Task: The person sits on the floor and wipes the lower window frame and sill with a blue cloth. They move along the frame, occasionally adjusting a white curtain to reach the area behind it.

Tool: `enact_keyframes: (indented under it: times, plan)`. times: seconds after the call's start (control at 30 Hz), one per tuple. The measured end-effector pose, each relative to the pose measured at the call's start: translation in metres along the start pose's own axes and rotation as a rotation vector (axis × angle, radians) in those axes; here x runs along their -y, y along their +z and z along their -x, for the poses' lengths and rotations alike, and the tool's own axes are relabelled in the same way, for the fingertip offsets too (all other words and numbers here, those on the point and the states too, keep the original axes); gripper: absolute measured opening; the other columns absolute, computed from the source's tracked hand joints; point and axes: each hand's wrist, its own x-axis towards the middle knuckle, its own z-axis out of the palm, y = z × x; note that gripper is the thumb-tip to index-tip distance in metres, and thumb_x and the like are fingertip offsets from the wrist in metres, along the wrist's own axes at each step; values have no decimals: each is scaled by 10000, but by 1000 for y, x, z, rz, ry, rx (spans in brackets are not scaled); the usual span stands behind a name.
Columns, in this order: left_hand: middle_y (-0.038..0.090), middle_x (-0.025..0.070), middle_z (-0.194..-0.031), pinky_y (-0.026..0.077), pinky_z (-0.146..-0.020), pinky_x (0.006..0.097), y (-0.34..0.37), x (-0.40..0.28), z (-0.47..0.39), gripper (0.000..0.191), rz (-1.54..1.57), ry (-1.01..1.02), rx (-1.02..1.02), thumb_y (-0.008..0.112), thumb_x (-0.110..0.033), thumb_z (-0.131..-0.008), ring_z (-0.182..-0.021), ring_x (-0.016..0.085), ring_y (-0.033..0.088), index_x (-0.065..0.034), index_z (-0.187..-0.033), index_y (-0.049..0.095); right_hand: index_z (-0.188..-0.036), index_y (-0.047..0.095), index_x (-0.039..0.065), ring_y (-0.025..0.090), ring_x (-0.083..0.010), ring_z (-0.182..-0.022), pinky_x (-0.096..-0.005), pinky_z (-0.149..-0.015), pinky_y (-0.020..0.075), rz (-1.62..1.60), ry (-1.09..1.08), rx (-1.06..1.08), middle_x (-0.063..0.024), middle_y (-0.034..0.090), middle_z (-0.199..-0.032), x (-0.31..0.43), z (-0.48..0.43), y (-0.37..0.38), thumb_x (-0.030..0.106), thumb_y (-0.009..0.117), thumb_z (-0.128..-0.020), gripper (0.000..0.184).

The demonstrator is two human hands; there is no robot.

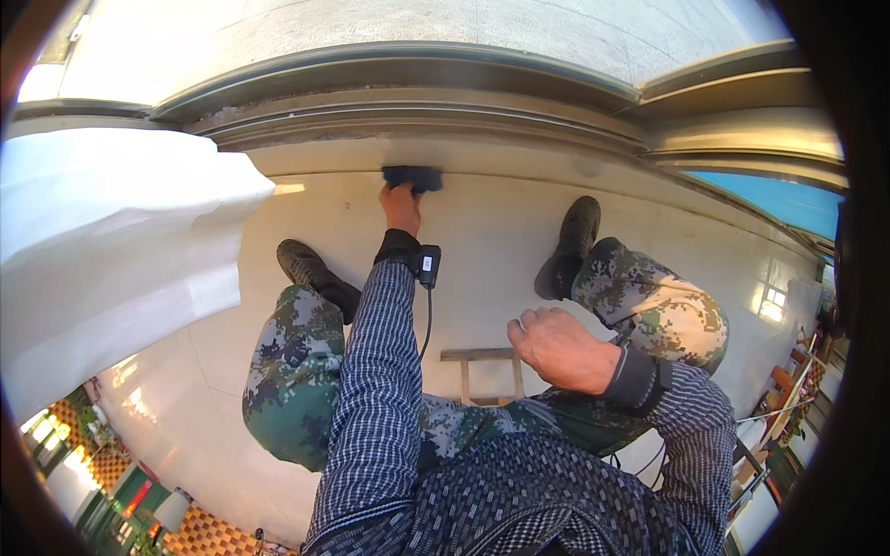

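Note:
My left hand [401, 208] reaches forward and holds a dark blue cloth [413, 178] against the pale floor, at the seam just before the metal door track [417, 115]. The cloth looks blurred, and part of it is hidden under the fingers. Near my right knee, my right hand [564, 349] hangs above the floor with its fingers curled; no object shows in it. A black device with a cable [429, 267] sits at my left wrist. Both shoes rest on the floor, one on either side of the outstretched arm.
A white curtain or sheet [125, 229] hangs at the left. Below my right hand is a small wooden frame, perhaps a stool [480, 355]. Metal door frames [744, 104] stand at the upper right. Plants and checkered surfaces [205, 535] lie at the lower left, assorted items at the right.

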Motion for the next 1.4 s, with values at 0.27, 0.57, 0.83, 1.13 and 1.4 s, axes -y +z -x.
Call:
enact_keyframes:
  times: [0.27,0.57,0.83,1.13,1.4]
  plan:
    - [729,136,-1028,601,-836,419,-45,-5,-22,159,435,250,-280,651,-26,-962,-939,283,726,42,-1099,693,-972,663,-21,710,-289,-836,-381,-707,564,58,-2,-5,-147,686,-870,3,-3,-3,88,704,-784,221]
    - [710,131,-1140,614,-795,379,-46,-101,51,225,908,-92,-185,573,8,-981,-1008,231,705,0,-1183,672,-983,655,-31,704,-289,-839,-388,-714,561,64,-58,-10,-143,676,-865,9,1,-6,64,744,-721,293]
    - [706,125,-1152,593,-858,393,-179,-89,-40,210,274,609,-1062,604,-48,-1018,-1020,271,701,6,-1213,661,-1022,628,-30,677,-322,-842,-424,-744,546,-12,-27,6,-158,652,-883,6,-1,-1,62,693,-780,267]
    - [715,141,-1217,572,-841,386,-188,-47,-58,326,-95,574,-1095,555,-65,-996,-1072,265,687,49,-1289,644,-1066,623,-33,659,-332,-833,-439,-745,538,-54,8,21,-154,627,-884,6,0,-1,60,674,-791,295]
    - [667,186,-1343,591,-958,419,-160,-68,-34,419,644,32,-643,490,-37,-968,-1134,329,687,111,-1349,583,-1053,636,-34,666,-315,-831,-417,-734,534,-74,20,4,-146,643,-895,1,1,6,89,676,-798,286]
